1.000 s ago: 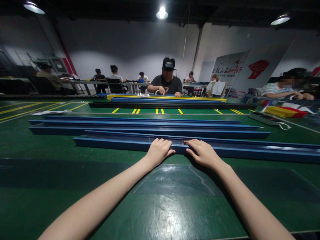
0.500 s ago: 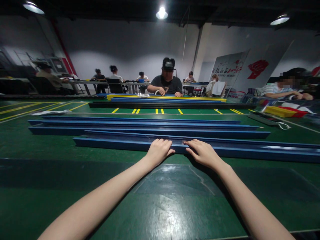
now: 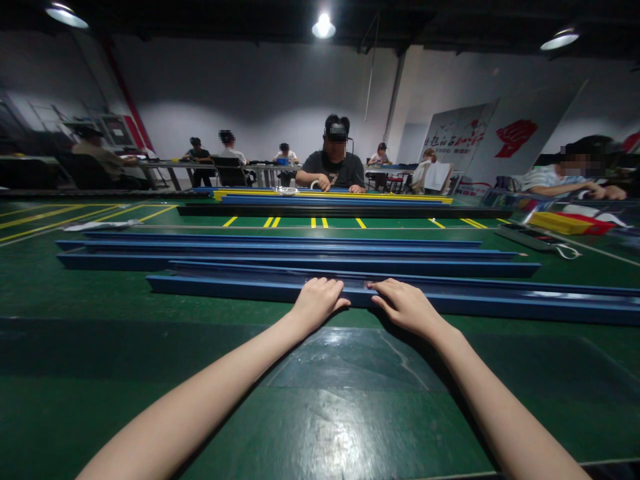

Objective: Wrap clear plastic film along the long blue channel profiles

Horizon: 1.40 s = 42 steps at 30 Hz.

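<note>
A long blue channel [image 3: 225, 285] lies across the green table, its trough facing up. My left hand [image 3: 320, 298] is closed over its near wall, the fingers curled into the trough and the thumb on the front side. A short way to the right, my right hand [image 3: 403, 301] grips the same wall, fingertips inside and thumb in front. What the fingertips touch within the trough is partly hidden. In front of the channel, a clear plastic sheet [image 3: 350, 363] lies flat on the table.
More blue channels [image 3: 300, 263] lie just behind. Farther back are a black channel [image 3: 340, 211] and a yellow strip [image 3: 390, 198], with a person [image 3: 333, 163] seated beyond. At right sit a dark tray [image 3: 530, 238] and a yellow bin [image 3: 557, 223].
</note>
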Each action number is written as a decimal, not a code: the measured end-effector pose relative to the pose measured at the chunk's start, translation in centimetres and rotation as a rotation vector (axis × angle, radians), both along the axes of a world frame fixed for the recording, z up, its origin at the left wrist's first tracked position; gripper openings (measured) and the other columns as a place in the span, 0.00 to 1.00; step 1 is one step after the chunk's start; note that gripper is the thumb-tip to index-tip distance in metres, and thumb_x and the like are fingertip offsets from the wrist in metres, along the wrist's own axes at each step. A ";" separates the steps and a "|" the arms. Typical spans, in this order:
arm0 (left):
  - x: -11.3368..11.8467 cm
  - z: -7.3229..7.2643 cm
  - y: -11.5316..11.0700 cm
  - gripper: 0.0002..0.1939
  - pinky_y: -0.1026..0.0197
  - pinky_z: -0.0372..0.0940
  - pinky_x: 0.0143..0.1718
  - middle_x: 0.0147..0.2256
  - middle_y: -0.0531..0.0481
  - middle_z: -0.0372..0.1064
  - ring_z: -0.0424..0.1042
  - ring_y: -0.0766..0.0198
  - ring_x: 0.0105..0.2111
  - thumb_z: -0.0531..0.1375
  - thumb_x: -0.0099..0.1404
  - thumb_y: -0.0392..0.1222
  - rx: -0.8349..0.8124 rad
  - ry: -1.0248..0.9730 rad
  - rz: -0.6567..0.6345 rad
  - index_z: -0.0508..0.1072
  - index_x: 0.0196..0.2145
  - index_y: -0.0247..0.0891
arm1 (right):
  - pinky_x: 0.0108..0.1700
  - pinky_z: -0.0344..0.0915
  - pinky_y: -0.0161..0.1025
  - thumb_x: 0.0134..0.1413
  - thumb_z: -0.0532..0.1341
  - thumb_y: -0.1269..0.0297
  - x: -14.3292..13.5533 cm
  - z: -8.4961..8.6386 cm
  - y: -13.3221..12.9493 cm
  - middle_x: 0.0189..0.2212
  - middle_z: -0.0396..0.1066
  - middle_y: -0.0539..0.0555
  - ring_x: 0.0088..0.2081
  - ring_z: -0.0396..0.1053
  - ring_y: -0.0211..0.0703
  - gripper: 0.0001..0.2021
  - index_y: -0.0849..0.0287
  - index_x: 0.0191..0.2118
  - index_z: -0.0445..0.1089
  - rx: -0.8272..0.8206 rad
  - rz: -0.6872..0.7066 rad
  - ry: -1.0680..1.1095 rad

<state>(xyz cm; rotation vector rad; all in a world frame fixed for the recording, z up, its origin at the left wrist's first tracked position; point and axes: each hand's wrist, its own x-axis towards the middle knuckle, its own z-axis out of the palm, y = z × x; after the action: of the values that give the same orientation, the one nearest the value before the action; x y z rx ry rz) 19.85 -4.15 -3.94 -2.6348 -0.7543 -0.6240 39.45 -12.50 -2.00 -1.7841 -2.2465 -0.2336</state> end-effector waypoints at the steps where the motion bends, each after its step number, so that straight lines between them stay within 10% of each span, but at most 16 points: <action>1: 0.0 0.0 0.0 0.16 0.61 0.54 0.29 0.28 0.49 0.68 0.66 0.61 0.30 0.52 0.59 0.53 -0.001 0.001 0.004 0.64 0.32 0.36 | 0.45 0.60 0.39 0.56 0.47 0.61 0.0 0.0 0.0 0.45 0.68 0.56 0.45 0.64 0.43 0.18 0.59 0.48 0.65 -0.001 0.001 0.000; 42: -0.1 0.0 -0.2 0.18 0.59 0.54 0.36 0.39 0.46 0.66 0.62 0.59 0.41 0.54 0.57 0.54 -0.016 -0.096 -0.001 0.65 0.36 0.36 | 0.46 0.59 0.42 0.56 0.47 0.60 -0.1 -0.1 0.0 0.45 0.67 0.57 0.46 0.63 0.44 0.17 0.60 0.46 0.64 0.034 0.014 -0.016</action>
<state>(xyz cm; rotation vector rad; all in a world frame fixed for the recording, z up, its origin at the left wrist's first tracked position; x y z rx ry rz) 19.73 -4.39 -3.91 -2.6359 -0.7879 -0.7524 39.34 -12.53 -2.07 -1.7549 -2.2516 -0.2821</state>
